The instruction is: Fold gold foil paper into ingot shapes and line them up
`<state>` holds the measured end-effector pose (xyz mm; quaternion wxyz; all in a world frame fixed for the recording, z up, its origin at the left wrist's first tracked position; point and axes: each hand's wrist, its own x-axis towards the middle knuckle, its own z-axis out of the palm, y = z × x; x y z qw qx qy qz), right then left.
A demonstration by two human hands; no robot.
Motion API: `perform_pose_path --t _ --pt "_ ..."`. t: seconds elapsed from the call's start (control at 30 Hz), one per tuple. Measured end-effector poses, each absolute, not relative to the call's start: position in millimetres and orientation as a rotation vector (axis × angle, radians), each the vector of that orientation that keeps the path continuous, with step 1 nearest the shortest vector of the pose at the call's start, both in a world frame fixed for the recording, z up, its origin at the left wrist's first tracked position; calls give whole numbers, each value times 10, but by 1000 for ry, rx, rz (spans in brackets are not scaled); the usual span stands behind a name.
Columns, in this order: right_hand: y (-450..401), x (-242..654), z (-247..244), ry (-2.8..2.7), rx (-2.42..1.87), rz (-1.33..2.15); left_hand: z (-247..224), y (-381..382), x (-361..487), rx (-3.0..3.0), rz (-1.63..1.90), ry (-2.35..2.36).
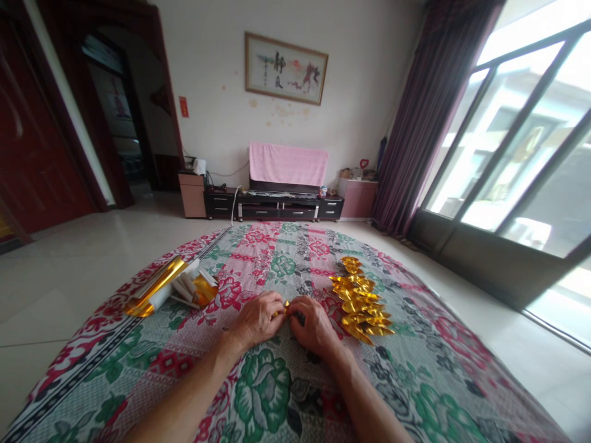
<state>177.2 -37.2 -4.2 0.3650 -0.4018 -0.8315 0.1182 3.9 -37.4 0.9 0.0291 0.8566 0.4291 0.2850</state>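
My left hand (pixel 262 318) and my right hand (pixel 310 323) meet over the middle of the flowered cloth (pixel 263 387), fingers curled in. Pinched between them is a small piece of gold foil paper (pixel 287 306); only its tip and a bit of its edge show, the rest being hidden by my fingers. To the right of my right hand lie rows of folded gold foil paper pieces (pixel 362 301) with pointed ends. Off to the left of my left hand rest sheets of gold foil paper (pixel 159 286), partly rolled, beside white-backed sheets (pixel 187 286).
The cloth covers a round-edged surface. Beyond it stands a low black TV cabinet (pixel 277 210) with a pink towel (pixel 289 163) draped above. A purple curtain (pixel 415 117) and windows are on the right, a doorway and a red door (pixel 41 135) on the left.
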Motion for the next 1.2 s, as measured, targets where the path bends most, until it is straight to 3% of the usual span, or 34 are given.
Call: perform_pose_path --t 0.8,1.2 --pt "-332 1779 -109 -1942 -1043 298 -74 -322 53 2413 1098 1344" --pt "-340 1787 -101 -1962 -1051 312 -50 -341 45 2499 995 1311"
